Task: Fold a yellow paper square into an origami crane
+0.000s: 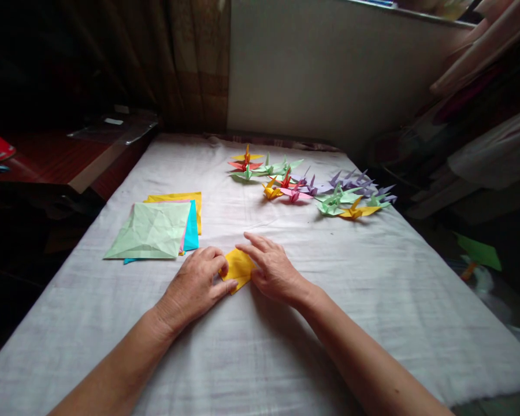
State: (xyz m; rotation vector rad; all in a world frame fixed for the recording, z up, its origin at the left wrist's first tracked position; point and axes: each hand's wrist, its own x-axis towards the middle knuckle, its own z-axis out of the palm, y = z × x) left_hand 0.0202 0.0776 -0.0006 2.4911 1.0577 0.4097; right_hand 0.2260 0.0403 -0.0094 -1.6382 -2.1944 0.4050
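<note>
A small folded piece of yellow origami paper [239, 267] lies on the white cloth between my two hands. My left hand [201, 271] is closed on its left side, the index finger curled at the edge and the thumb along the lower corner. On the other side, my right hand [271, 266] has its fingers stretched out and apart. Its fingertips touch the paper's right and upper edges, and part of its thumb is hard to make out. Beyond my left hand rests a stack of square papers, with a creased pale green sheet [153, 230] on top.
Several folded paper cranes [292, 186] in green, purple, red, pink and yellow stand toward the back right of the cloth-covered surface [372, 323]. A dark wooden table [69, 156] with a clear plastic packet [117, 127] adjoins at left. Clothes [498, 144] hang at right.
</note>
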